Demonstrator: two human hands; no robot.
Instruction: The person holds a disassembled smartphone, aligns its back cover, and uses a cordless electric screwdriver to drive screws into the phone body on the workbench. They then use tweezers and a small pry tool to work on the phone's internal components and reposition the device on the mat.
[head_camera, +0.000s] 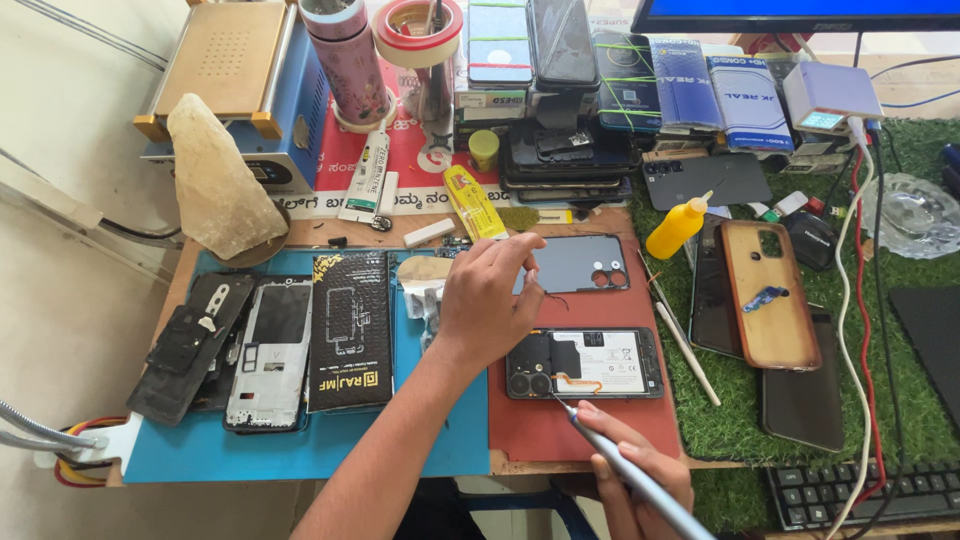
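Scene: a phone repair worktop (560, 440) seen from above, with a red mat under the hands and a blue mat to its left.
Opened phone: a black handset (584, 363) lies flat, back removed, in the middle of the red mat; two camera lenses sit at its left end, a white-labelled battery fills the middle, and an orange ribbon curves along its lower edge.
Right hand: the right hand (632, 470), at the bottom of the picture, has its fingers closed round a slim silver screwdriver (620, 465), held like a pen; the tip rests at the lower edge of the opened phone, by the orange ribbon.
Left hand: the left hand (487, 293) hovers just left of the phone, fingers curled, thumb and forefinger drawn together near the edge of a dark grey back cover (580, 263); whether they pinch anything is too small to tell.
Step in hand: judging from the tool tip, work on a small fixing or connector at the phone's lower edge.
Next move calls for: a steady, light tip with the handset kept still, since the ribbon beside it looks easy to damage.
Around: dismantled phones (240, 345) on the blue mat, a yellow squeeze bottle (678, 226), stacked handsets at the back, and a keyboard (850, 492) at the lower right.
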